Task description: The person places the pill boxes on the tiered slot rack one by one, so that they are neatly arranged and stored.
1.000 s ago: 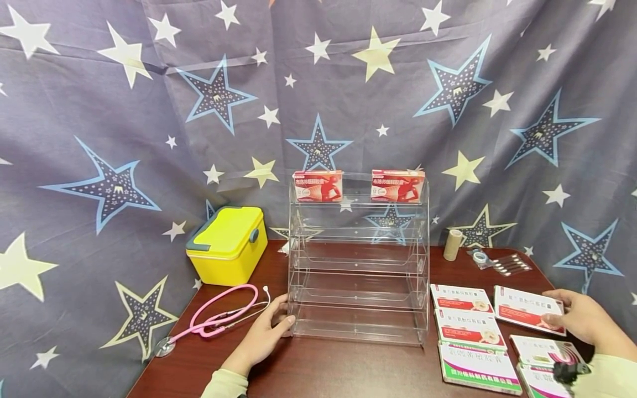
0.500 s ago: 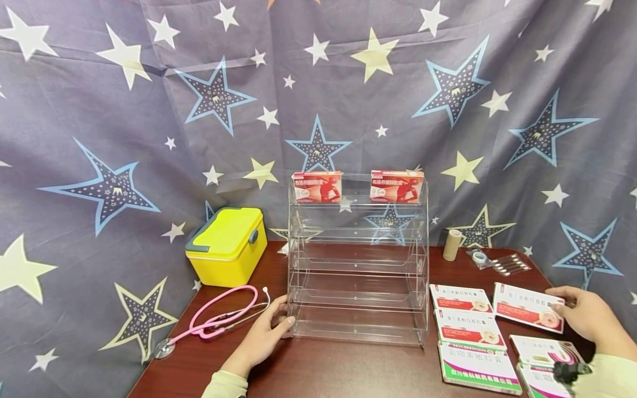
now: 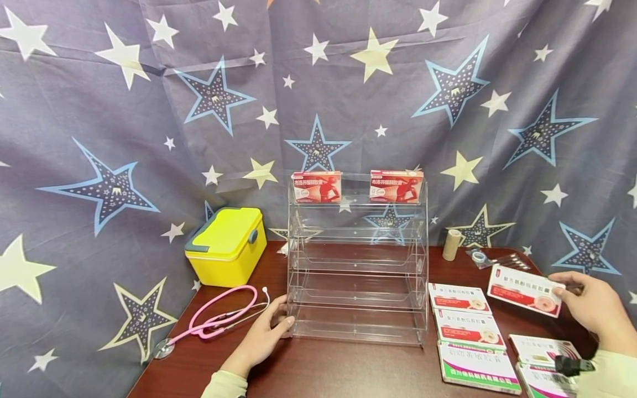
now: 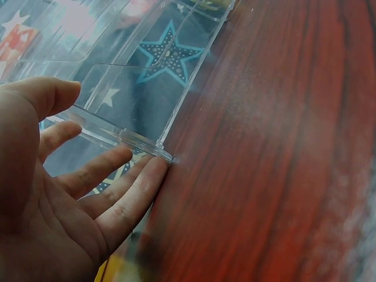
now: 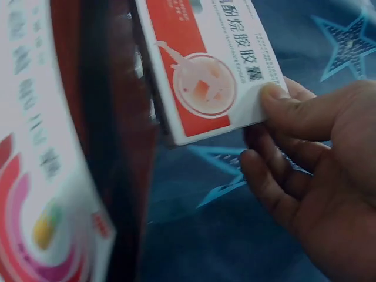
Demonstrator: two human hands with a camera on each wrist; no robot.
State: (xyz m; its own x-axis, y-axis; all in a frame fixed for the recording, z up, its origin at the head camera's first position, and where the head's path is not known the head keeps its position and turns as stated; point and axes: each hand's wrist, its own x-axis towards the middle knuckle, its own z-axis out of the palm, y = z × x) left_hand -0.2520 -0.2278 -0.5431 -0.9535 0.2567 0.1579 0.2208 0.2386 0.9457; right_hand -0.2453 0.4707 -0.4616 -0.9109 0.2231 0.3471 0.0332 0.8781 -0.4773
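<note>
My right hand (image 3: 589, 301) pinches a white and red medicine box (image 3: 525, 290) by its right end, thumb on the printed face. The right wrist view shows the thumb (image 5: 294, 108) on the box's corner, the other fingers behind it. The box is raised and tilted above the table's right side. At the left, my left hand (image 3: 266, 331) rests against the lower left side of a clear tiered display rack (image 3: 355, 298). Its fingers (image 4: 135, 200) are fairly straight, with tips at the rack's bottom corner. Two red medicine boxes (image 3: 317, 187) stand on the rack's top tier.
Right of the rack lie more white and red boxes (image 3: 463, 327) and green and purple ones (image 3: 480, 367). Behind them are a beige roll (image 3: 452, 245) and bagged cotton swabs (image 3: 510, 261). A yellow case (image 3: 226, 246) and pink stethoscope (image 3: 224, 318) sit at the left.
My right hand has lifted the medicine box off the table and tipped its face toward me. The left hand and the rack have stayed in place.
</note>
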